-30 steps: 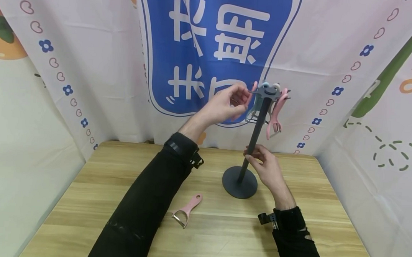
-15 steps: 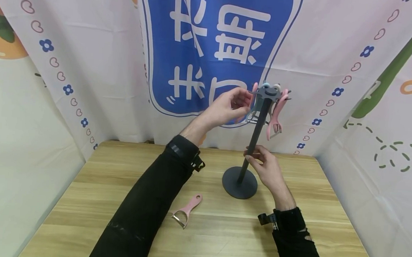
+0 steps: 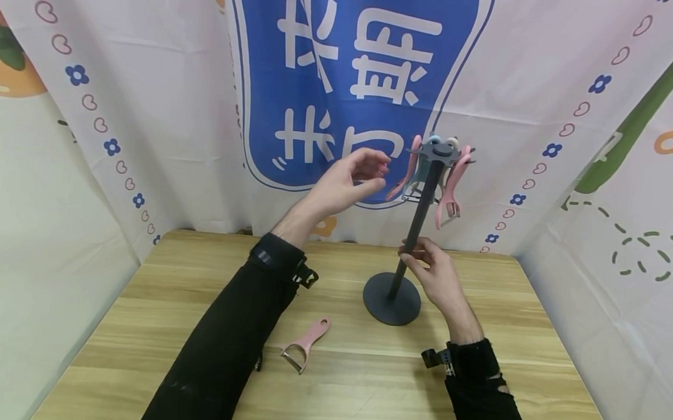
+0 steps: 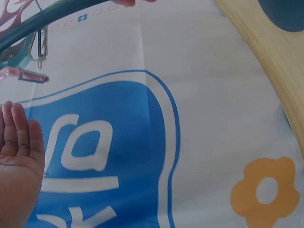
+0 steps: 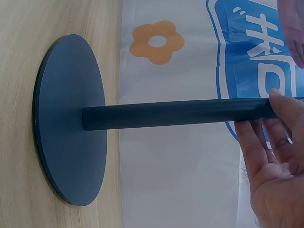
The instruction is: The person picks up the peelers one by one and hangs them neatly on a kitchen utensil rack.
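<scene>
Stand (image 3: 417, 229) with dark pole, disc base flat on the surface (image 3: 195, 342). Right hand (image 3: 435, 274) at 2 o'clock from the base, pinching the lower half of the pole; right wrist view shows thumb on one side, fingertips against the other.

Left hand (image 3: 349, 182) holds nothing: fingers loosely bent, thumb set apart from them. Left pink peeler (image 3: 412, 160) hangs from the stand's hooked top (image 3: 442, 152), between 2 and 3 o'clock from the left fingertips, near but with a visible gap. Left wrist view: fingers side by side, only part of the hand in frame, peeler's metal end just beyond them.

Around the top, blue peeler (image 3: 421, 170) partly behind the pole, its ring at 11 o'clock; cream ring (image 3: 452, 142) at 1 o'clock; pink handles (image 3: 454, 177) overlapping on the 3 o'clock side, exact count hard to tell.

Loose peeler (image 3: 308, 340) lies on the surface, 8 o'clock from the base, well apart from both hands, near the left sleeve (image 3: 230, 330). Pink body, Y-shaped, hole in the handle end, shiny metal blade across the fork; handle toward 1 o'clock, blade toward 7. Hanging pink ones share its colour; a metal blade shows on the 3 o'clock side too.

Patterned cloth (image 3: 176, 134) behind, blue panel at 12 o'clock.
</scene>
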Demonstrator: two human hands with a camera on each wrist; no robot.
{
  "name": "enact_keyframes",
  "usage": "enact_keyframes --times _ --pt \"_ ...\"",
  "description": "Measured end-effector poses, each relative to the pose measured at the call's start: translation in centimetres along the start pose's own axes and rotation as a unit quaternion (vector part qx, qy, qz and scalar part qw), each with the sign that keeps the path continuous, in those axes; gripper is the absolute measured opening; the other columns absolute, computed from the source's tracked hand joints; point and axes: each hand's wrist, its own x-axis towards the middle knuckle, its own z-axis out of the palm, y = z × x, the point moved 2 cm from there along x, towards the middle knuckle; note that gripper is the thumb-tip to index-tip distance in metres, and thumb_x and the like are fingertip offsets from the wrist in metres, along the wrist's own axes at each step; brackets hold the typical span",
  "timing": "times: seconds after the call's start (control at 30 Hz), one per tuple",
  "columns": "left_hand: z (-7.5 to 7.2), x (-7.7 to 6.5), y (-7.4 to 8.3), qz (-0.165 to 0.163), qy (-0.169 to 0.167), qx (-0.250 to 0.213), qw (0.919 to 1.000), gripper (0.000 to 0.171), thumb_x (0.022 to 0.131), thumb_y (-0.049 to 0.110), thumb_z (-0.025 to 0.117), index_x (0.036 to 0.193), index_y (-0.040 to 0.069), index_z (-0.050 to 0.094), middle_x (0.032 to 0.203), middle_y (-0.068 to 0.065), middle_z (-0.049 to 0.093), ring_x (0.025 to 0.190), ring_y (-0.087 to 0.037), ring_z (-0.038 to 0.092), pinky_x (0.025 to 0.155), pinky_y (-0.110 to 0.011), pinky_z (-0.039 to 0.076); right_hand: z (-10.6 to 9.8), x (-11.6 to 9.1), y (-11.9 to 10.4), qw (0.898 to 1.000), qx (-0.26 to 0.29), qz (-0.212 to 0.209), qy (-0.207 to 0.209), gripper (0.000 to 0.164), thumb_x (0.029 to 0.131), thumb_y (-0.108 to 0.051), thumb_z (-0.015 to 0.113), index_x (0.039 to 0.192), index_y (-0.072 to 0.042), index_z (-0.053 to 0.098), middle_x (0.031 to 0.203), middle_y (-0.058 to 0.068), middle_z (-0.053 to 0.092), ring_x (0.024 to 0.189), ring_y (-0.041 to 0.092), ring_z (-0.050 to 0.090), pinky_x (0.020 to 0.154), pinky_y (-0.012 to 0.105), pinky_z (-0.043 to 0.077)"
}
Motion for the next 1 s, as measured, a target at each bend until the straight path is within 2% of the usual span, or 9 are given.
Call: enact_keyframes --times 0.13,0.23,0.4,0.6,0.87,1.0 --pt "-0.8 -1.0 -0.7 0.002 0.012 0.007 0.9999 0.043 0.099 0.032 0.069 0.138 0.021 0.058 0.129 0.001 0.064 0.115 -0.008 0.060 0.103 -0.032 0.049 0.0 0.0 0.1 1.000 0.002 0.000 -0.001 0.032 0.100 -0.005 0.066 0.132 -0.002 0.062 0.121 0.018 0.070 0.112 0.031 0.068 0.094 0.048 0.057" --pt "-1.3 -1.8 -1.3 -0.001 0.016 0.011 0.9998 0.041 0.099 0.032 0.069 0.137 0.020 0.058 0.128 0.001 0.064 0.114 -0.008 0.060 0.103 -0.037 0.049 0.0 0.0 0.1 1.000 0.003 0.000 0.000 0.032 0.100 -0.006 0.066 0.131 -0.002 0.062 0.120 0.018 0.070 0.112 0.032 0.068 0.093 0.047 0.058" --pt "-1.8 -3.1 -1.8 -0.002 0.015 0.013 0.9998 0.041 0.099 0.031 0.070 0.137 0.021 0.058 0.125 0.007 0.064 0.114 -0.009 0.060 0.106 -0.045 0.047 0.0 0.0 0.2 1.000 0.002 0.004 0.001 0.031 0.100 -0.007 0.066 0.131 -0.003 0.062 0.120 0.018 0.070 0.112 0.032 0.068 0.094 0.049 0.057" --pt "-1.8 -4.6 -2.3 0.000 0.009 0.027 0.9996 0.041 0.099 0.033 0.070 0.136 0.022 0.058 0.124 0.009 0.064 0.116 -0.009 0.059 0.107 -0.040 0.046 0.1 0.1 0.4 1.000 0.002 0.002 0.002 0.031 0.100 -0.006 0.066 0.131 -0.002 0.062 0.121 0.019 0.070 0.113 0.033 0.067 0.095 0.050 0.056" --pt "-1.6 -6.6 -2.6 0.003 0.001 0.073 0.9973 0.038 0.098 0.038 0.069 0.134 0.026 0.059 0.122 0.009 0.062 0.116 -0.012 0.058 0.100 -0.040 0.050 0.1 0.0 0.3 1.000 0.001 0.004 0.002 0.031 0.100 -0.006 0.066 0.131 -0.002 0.062 0.121 0.018 0.070 0.113 0.032 0.068 0.095 0.049 0.056" --pt "-1.3 -7.6 -2.8 0.004 0.000 0.100 0.9950 0.036 0.098 0.037 0.069 0.132 0.028 0.060 0.121 0.012 0.062 0.116 -0.010 0.058 0.102 -0.038 0.049 0.1 0.0 0.4 1.000 0.005 0.010 0.002 0.031 0.100 -0.006 0.066 0.131 -0.002 0.062 0.121 0.019 0.069 0.113 0.032 0.068 0.095 0.047 0.057"
